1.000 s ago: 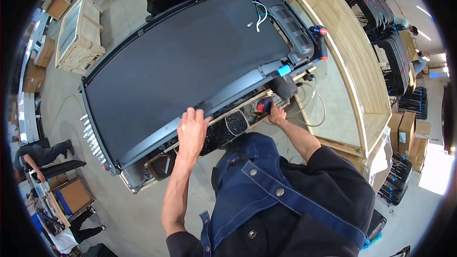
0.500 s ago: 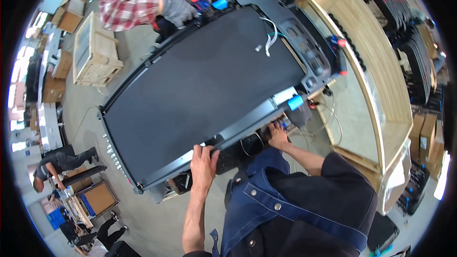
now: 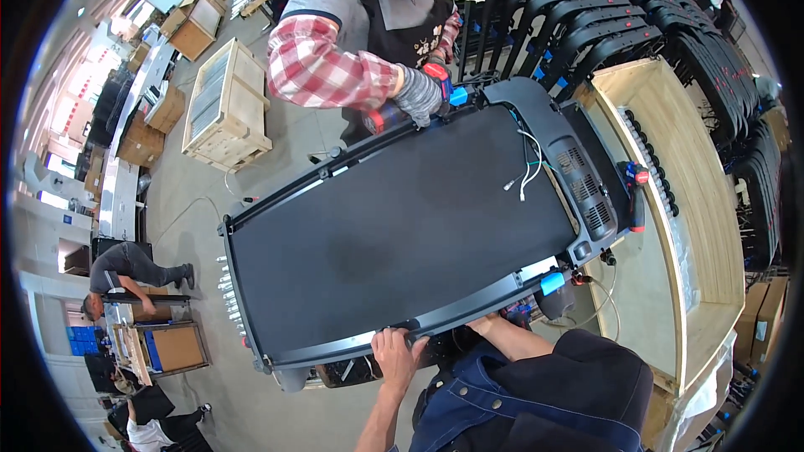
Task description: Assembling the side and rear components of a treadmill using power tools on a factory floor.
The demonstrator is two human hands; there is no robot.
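Observation:
A treadmill with a wide black running belt (image 3: 385, 218) lies before me, its grey motor cover (image 3: 586, 184) at the right. My left hand (image 3: 395, 357) has its fingers curled over the near side rail (image 3: 456, 303), thumb along the outer edge. My right hand (image 3: 479, 324) reaches beneath the same rail; its fingers are hidden, and only the wrist and forearm show clearly. A blue piece (image 3: 552, 284) sits on the rail's right end. White-ended cables (image 3: 528, 172) lie loose on the belt near the motor cover.
Across the treadmill, a co-worker's gloved hand (image 3: 419, 96) is by a red-and-blue power driver (image 3: 437, 75). Another driver (image 3: 635, 192) stands at the edge of a large wooden crate (image 3: 712, 285) on the right. Black frames (image 3: 569, 12) stand behind. A wooden box (image 3: 226, 100) is at far left.
My right hand has gone further under the near rail, hiding its fingers. My left hand stays on the rail. The view has shifted, showing more of the co-worker and the frames behind.

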